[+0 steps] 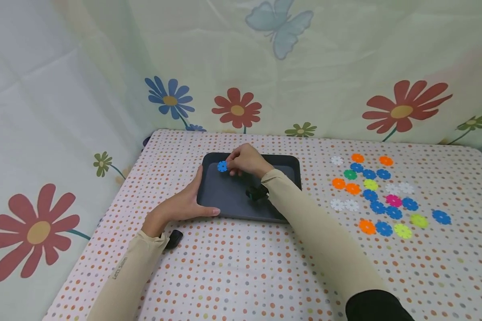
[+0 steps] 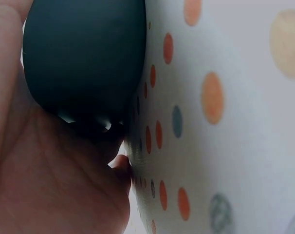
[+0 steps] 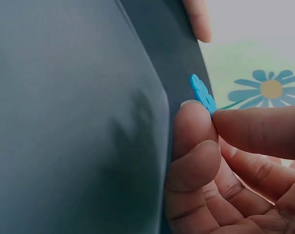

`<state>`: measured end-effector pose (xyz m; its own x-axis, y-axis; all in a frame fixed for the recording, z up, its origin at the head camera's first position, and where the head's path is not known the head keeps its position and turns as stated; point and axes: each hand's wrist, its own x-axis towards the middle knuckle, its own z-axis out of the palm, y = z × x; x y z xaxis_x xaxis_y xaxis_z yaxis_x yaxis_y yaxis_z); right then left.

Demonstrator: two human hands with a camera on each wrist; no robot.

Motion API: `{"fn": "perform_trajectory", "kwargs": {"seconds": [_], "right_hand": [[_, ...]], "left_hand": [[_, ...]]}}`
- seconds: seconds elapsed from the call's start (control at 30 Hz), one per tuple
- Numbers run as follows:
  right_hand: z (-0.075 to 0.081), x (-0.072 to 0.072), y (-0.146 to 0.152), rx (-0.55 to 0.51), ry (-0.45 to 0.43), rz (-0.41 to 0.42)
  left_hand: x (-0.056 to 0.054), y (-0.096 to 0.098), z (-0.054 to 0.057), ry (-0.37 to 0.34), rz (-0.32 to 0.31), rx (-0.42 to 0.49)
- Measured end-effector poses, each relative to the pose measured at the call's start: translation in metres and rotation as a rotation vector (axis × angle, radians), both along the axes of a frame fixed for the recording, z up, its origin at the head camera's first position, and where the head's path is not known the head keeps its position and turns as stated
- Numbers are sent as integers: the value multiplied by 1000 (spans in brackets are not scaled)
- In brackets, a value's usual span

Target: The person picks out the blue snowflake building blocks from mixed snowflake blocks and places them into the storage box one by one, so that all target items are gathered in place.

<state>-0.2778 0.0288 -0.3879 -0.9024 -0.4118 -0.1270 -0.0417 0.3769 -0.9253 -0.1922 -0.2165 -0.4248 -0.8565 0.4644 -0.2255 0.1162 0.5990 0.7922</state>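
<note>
My right hand [image 1: 247, 160] pinches a blue flower-shaped plastic disc [image 1: 222, 166] between thumb and fingertip, above the far left part of a dark grey tray [image 1: 229, 196]. In the right wrist view the disc [image 3: 202, 93] shows nearly edge-on, pinched at one side. My left hand [image 1: 180, 203] rests against the tray's near left corner, thumb stretched along the front edge and fingers straight along the left side. The left wrist view has that palm [image 2: 60, 170] beside the tray's dark outer wall [image 2: 86, 58]; the fingertips are hidden there.
Several loose flower-shaped discs in blue, orange, white, green, yellow and one pink [image 1: 394, 200] lie spread right of the tray. A dotted cloth [image 1: 241, 272] covers the table. Behind hangs a floral curtain [image 1: 329, 67]. Each wrist carries a small black device.
</note>
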Motion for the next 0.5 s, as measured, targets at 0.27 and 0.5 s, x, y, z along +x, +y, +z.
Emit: {"fn": "perform_trajectory", "kwargs": {"seconds": [0.27,0.5], "right_hand": [[-8,-7,-16,85,-4,-35],[-10,-10,-28,99,-12,-30]], "left_hand": [[-2,-1,-2,5,-3,-7],[-3,-2,-3,6,-1,-12]]}}
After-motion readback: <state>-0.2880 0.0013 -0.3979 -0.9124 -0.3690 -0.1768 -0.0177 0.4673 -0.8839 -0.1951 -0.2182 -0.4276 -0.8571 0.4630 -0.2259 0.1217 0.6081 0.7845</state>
